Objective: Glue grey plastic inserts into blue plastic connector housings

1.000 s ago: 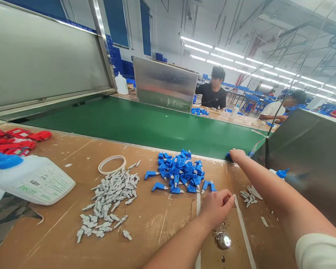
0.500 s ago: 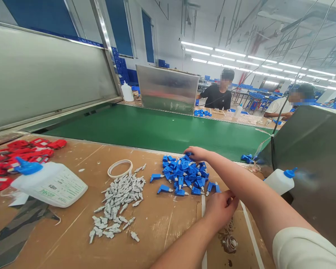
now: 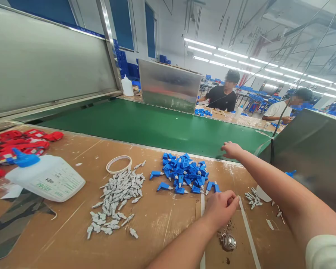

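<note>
Right of the angular blue plastic pieces, left hand and right hand curl, their grips unclear.

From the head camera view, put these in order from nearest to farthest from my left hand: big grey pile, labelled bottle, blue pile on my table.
From your left hand:
1. Blue pile, ahead and to the left.
2. Big grey pile, farther left.
3. Labelled bottle, far left.
</note>
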Available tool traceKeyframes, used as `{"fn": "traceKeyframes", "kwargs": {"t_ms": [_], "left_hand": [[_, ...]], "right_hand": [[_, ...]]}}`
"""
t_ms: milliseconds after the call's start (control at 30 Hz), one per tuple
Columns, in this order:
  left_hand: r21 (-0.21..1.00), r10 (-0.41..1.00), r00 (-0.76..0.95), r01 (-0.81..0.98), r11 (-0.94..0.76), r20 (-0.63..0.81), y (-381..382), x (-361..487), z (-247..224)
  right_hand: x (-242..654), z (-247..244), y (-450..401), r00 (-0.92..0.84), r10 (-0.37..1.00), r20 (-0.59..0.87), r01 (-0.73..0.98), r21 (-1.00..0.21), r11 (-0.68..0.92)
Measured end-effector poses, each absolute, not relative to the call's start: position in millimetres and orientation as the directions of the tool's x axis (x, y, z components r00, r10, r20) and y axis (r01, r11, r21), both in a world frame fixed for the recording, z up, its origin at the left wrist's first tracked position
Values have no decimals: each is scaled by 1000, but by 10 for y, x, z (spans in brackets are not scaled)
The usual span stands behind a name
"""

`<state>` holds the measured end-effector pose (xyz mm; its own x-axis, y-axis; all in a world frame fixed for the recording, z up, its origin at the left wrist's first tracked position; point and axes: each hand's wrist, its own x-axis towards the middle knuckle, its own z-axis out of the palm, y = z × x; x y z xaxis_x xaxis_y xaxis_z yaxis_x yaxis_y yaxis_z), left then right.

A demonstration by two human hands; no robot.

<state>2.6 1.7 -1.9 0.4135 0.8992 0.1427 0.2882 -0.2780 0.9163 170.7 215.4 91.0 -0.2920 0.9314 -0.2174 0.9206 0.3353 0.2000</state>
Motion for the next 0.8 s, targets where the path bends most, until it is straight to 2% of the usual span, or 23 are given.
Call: {"fn": "traceKeyframes", "kwargs": {"t_ms": [67,133,200,333,433,500,633,800], "left_hand": [[918,900,414,286,-274,140,21,28,-35],[917,899,414,285,-280,146,27,30,-46],[914,897,415,285,-289,154,34,31,-49],[917,901,406,281,-284,155,40,32,-52],[922,898,407,260,-286,164,40,32,-62],[924,896,410,250,-288,169,43,31,-65],[931,896,416,240,-274,157,47,22,-40],[931,900,416,261,-255,130,31,10,-1]], "right_hand": [[1459,889,2059,-447,864,-232,887,10,462],[1210,814,1951,-617,752,-234,785,-254,565],[1046,708,1853,-701,685,-200,698,-393,599],[1043,529,1784,-693,696,-188,706,-373,602],[1184,492,1853,-655,730,-197,730,-415,543],[1290,505,1923,-590,776,-221,782,-396,481],[1599,584,2027,-380,888,-258,918,-223,328],[2056,797,2019,-160,965,-208,987,-45,154]]}}
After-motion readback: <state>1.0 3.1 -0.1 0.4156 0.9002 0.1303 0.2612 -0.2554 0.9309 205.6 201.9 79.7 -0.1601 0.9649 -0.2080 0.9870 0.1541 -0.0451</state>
